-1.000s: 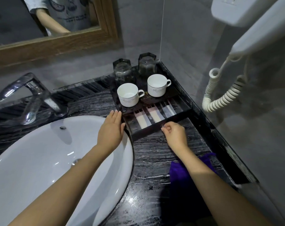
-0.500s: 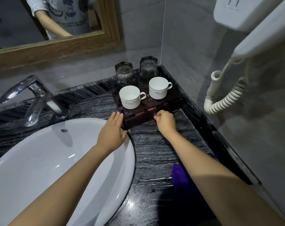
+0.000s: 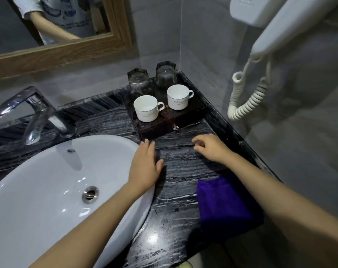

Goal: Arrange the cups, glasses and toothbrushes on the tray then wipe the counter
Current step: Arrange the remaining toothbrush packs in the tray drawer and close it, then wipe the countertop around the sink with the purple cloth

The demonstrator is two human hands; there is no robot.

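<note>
Our left hand (image 3: 145, 167) lies flat and spread on the sink (image 3: 48, 190) rim. Our right hand (image 3: 210, 147) is loosely curled and holds nothing. The tray (image 3: 183, 117) sits on the table (image 3: 179, 171) at 12 o'clock, carrying two cups (image 3: 147, 108) and two glasses (image 3: 139, 82). A purple cloth (image 3: 222, 200) lies at 5 o'clock.

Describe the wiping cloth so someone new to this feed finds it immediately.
Start at the white sink and move right across the dark marble counter. Below the right hand, near the counter's front right edge, lies the cloth, folded flat. It is the only purple, soft thing there; everything on the tray is white ceramic or glass.
</note>
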